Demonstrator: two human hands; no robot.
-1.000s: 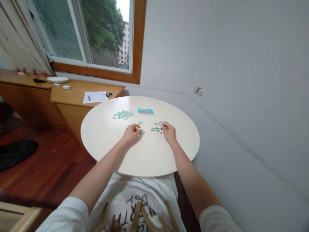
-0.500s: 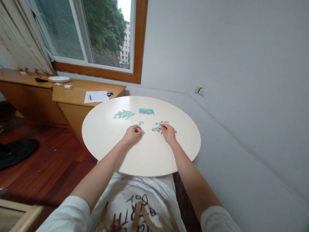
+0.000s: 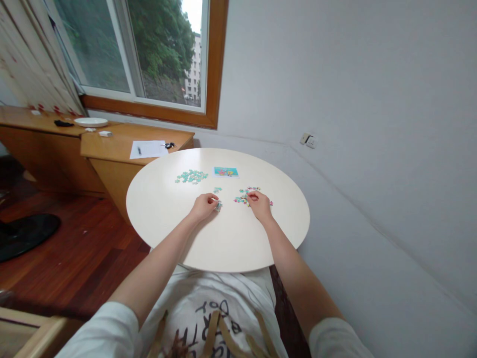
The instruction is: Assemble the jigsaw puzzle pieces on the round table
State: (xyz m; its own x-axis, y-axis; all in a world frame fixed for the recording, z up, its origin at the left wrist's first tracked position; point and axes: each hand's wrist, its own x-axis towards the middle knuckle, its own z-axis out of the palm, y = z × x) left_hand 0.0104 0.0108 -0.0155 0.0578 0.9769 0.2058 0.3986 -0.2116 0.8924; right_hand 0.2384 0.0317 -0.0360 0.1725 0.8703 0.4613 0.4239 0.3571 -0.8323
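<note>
On the round white table (image 3: 223,243), my left hand (image 3: 204,206) is closed in a pinch at a small group of jigsaw puzzle pieces (image 3: 218,206), its fingertips on one of them. My right hand (image 3: 260,204) curls over a mixed-colour heap of puzzle pieces (image 3: 242,200), thumb and fingers together; whatever lies between them is too small to make out. Just beyond my left hand sit a few teal pieces (image 3: 217,190). A larger spread of teal pieces (image 3: 191,176) lies farther left. Behind them all is a colourful picture card (image 3: 225,172).
A wooden cabinet (image 3: 112,171) stands against the table's far left, bearing a sheet of paper (image 3: 148,149), a pen, keys (image 3: 169,145) and a white plate (image 3: 91,122). The wall (image 3: 354,124) runs close along the right. A black round base (image 3: 30,236) rests on the floor.
The pieces at my left fingertips have shifted slightly and sit closer together. My right hand stays over the mixed heap with almost no movement.
</note>
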